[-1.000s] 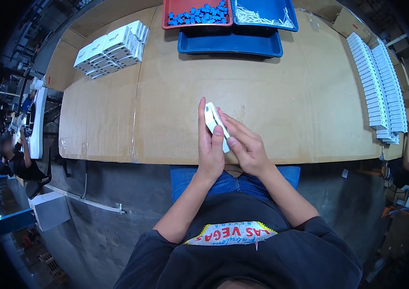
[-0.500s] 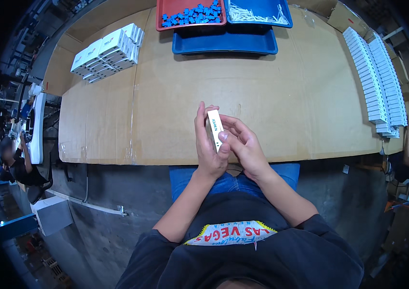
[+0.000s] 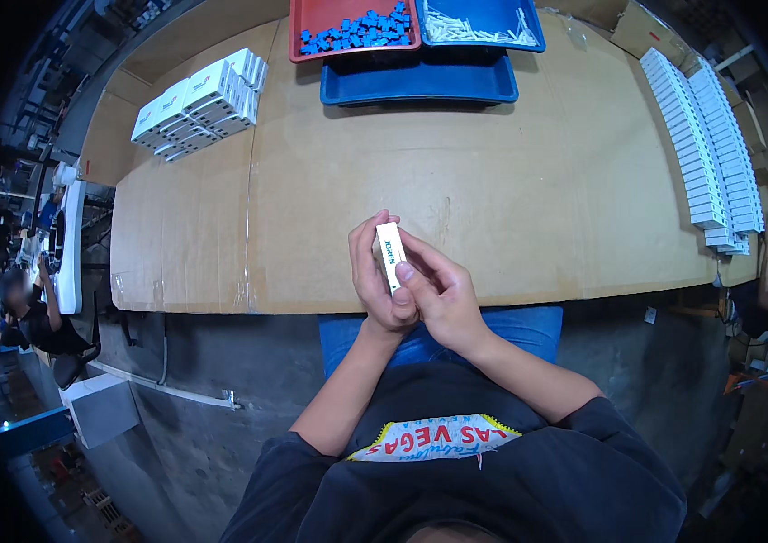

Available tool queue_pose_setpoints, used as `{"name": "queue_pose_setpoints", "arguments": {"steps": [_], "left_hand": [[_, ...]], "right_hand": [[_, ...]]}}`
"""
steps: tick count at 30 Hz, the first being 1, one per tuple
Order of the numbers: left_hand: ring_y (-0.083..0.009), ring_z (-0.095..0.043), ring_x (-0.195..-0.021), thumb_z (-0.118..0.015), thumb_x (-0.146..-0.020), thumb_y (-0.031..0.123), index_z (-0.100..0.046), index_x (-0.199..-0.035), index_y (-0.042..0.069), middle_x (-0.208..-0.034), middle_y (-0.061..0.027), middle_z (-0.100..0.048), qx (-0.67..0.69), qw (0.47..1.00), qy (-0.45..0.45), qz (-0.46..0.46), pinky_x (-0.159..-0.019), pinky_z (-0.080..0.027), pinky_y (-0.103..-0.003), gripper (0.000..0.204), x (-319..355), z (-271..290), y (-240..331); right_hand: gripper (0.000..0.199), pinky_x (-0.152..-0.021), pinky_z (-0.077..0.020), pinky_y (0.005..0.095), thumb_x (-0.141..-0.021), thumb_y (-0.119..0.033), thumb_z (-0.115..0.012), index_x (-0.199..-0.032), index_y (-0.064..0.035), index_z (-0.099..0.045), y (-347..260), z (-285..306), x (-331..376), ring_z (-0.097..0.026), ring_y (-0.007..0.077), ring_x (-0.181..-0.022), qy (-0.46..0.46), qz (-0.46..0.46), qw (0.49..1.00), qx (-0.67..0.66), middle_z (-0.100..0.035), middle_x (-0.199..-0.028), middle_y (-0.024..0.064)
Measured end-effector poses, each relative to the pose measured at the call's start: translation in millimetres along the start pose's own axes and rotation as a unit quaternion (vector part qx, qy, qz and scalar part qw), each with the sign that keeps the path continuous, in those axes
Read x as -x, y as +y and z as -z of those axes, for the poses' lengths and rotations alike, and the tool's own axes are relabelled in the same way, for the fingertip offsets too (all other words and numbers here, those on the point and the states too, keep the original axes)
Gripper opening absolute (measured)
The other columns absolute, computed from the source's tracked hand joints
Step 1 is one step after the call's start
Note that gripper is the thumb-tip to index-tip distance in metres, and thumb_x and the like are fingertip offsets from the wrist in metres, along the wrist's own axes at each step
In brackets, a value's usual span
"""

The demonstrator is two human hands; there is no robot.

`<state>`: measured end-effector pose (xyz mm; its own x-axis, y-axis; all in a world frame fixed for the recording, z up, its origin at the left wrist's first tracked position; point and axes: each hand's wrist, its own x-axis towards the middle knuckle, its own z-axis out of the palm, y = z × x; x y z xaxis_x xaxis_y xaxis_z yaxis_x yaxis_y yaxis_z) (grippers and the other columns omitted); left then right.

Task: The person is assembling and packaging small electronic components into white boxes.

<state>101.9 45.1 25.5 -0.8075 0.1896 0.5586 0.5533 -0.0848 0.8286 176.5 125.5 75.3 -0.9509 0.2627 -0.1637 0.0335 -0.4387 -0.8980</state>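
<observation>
A narrow white box-shaped piece (image 3: pixel 388 248) with dark print along its visible face is held between both hands, over the table's near edge. My left hand (image 3: pixel 375 288) cups it from the left, fingers curled round its far end. From the right, my right hand (image 3: pixel 447 299) closes on it, with the thumb pressed on the near part of the printed face. Fingers cover its sides and lower end.
Stacked white box-shaped pieces (image 3: pixel 187 107) stand at the far left of the cardboard-covered table (image 3: pixel 348 172). Long rows of similar pieces (image 3: pixel 696 149) line the right side. At the back are a red tray (image 3: pixel 307 52) of blue parts, a blue tray (image 3: pixel 533 45) of white sticks, and another blue tray (image 3: pixel 420 89) in front.
Both hands have shifted slightly left and nearer to me, carrying the white piece. The right fingers have closed further round it, and less of its near end shows.
</observation>
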Motion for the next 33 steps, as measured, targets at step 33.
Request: {"name": "queue_pose_setpoints", "arguments": {"steps": [33], "left_hand": [[-0.0333, -0.059, -0.116, -0.039, -0.094, 0.066, -0.051, -0.134, -0.014, -0.126, -0.0252, -0.053, 0.038, 0.999, -0.007, 0.005, -0.101, -0.049, -0.045, 0.090, 13.9, -5.1, 11.0]], "right_hand": [[0.046, -0.105, -0.0510, 0.0353, -0.113, -0.020, -0.049, -0.149, 0.0087, -0.051, -1.3, 4.5, 19.7, -0.064, 0.0300, -0.129, 0.003, 0.143, 0.971, 0.193, -0.058, -0.148, 0.0289]]}}
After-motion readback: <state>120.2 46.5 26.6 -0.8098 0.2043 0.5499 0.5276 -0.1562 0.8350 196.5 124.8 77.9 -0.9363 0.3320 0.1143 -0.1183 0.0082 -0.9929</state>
